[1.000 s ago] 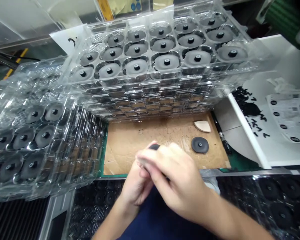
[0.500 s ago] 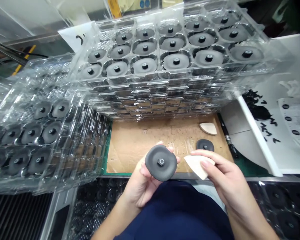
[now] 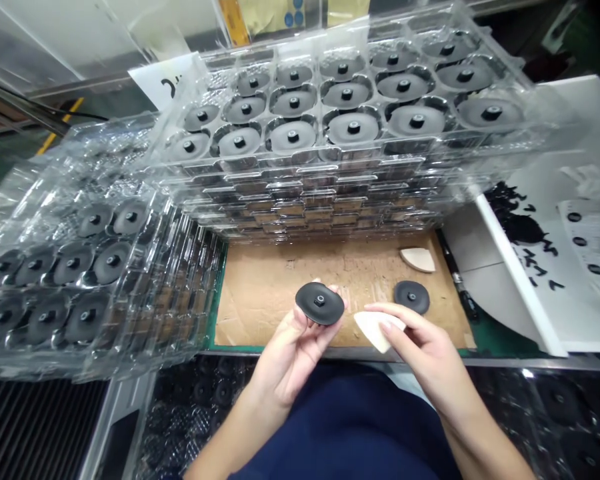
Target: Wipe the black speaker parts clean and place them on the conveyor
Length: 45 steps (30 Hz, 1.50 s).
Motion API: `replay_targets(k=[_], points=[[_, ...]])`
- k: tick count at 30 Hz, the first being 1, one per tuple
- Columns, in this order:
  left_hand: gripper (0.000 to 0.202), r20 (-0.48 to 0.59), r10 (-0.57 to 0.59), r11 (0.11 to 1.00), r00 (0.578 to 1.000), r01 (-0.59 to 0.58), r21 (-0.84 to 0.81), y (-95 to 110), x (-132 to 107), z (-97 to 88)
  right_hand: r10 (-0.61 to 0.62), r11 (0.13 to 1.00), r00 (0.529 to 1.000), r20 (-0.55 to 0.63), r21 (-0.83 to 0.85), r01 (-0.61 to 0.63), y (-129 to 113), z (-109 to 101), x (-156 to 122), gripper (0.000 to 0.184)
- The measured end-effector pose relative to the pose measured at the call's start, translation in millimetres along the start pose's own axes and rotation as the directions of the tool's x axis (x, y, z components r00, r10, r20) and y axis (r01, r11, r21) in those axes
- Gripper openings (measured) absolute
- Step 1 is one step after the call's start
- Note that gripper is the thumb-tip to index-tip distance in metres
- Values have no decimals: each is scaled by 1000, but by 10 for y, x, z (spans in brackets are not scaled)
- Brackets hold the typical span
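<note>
The left hand pinches a matte black disc by its rim: round, flat, with a small hub at the centre, held over the near edge of the desk. The right hand grips a pale, smooth wedge just beside it. Below them, a scuffed brown cardboard sheet lies on the green desk top. A second disc and a second wedge rest on it toward the right edge. There are two piles of clear, glossy trays, the back stack and the left stack, carrying rows of grey discs.
</note>
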State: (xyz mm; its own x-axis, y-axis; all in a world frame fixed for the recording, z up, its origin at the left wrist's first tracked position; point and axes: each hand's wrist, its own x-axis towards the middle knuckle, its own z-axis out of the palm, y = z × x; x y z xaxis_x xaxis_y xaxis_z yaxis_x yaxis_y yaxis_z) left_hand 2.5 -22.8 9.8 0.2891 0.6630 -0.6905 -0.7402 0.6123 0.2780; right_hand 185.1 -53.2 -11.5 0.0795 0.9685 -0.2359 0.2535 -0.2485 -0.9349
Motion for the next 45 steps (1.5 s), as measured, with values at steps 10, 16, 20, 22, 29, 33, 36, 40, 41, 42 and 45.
replay_targets(k=[10, 16, 20, 22, 29, 33, 36, 40, 41, 42, 45], points=[[41, 153, 61, 948, 986, -106, 300, -72, -48, -47, -554, 790, 821, 135, -225, 570, -670, 259, 32, 24], [33, 116, 59, 943, 992, -93, 320, -103, -73, 33, -543, 734, 786, 296, -289, 615, -799, 258, 102, 24], [41, 175, 45, 951, 984, -96, 293, -41, -59, 19, -578, 745, 753, 314, -173, 644, -767, 185, 53, 25], [47, 195, 44, 957, 980, -98, 275, 14, -42, -43, -480, 831, 784, 394, -84, 550, -674, 88, 17, 22], [43, 360, 63, 988, 931, -109, 110, -9, -16, -107, -139, 990, 982, -131, -47, 134, 134, 229, 311, 24], [50, 420, 56, 994, 906, -89, 60, -33, -83, -83, -142, 983, 990, -10, -121, 140, 502, 523, 499, 22], [52, 474, 91, 982, 876, -158, 104, -11, -96, -164, -151, 978, 988, -42, -152, 143, 530, 569, 486, 31], [59, 600, 289, 738, 746, -573, 358, 57, -27, -324, -177, 976, 983, -39, -132, 170, 337, 449, 385, 27], [67, 654, 329, 565, 681, -697, 442, 80, -5, -351, -181, 977, 983, -30, -122, 176, 282, 413, 363, 25], [79, 713, 347, 359, 609, -789, 499, 104, 15, -368, -183, 978, 983, -23, -110, 180, 233, 379, 343, 23], [106, 838, 311, -113, 449, -858, 502, 165, 57, -366, -169, 983, 985, -20, -71, 167, 141, 298, 279, 20]])
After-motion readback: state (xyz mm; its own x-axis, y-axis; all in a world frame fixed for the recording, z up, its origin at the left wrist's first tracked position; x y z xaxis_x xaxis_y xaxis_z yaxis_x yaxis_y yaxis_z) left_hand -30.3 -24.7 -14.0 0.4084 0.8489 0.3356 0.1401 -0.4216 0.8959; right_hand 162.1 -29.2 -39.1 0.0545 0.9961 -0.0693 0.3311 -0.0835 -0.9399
